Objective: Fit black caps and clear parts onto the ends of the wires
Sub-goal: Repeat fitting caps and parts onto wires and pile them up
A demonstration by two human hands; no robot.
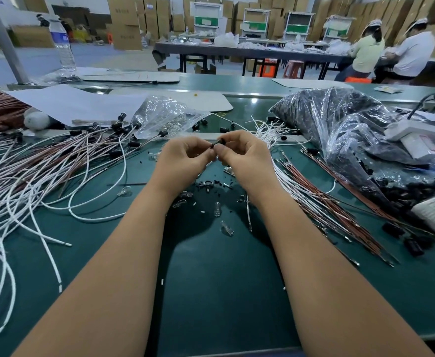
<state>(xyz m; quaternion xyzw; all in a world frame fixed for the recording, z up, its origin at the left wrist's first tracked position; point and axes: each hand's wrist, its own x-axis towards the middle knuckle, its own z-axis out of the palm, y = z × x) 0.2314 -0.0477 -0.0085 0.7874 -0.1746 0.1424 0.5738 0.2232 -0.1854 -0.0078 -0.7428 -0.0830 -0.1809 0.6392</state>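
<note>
Bright overhead light — glare on plastic bags [340,119], edges bent by wide-angle, bkgd soft.

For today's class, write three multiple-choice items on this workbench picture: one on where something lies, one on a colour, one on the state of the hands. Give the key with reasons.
1. Where is the water bottle?
A. far left of the bench
B. beside the right hand
C. on the floor

2. What colour is the bench top?
A. red
B. dark green
C. yellow

3. What are the two hands doing?
A. lying flat
B. holding one small black cap between them
C. lifting a bag

Key: 1 A, it stands upright at the far left. 2 B, the surface is dark green. 3 B, left hand and right hand pinch the black cap.
</note>
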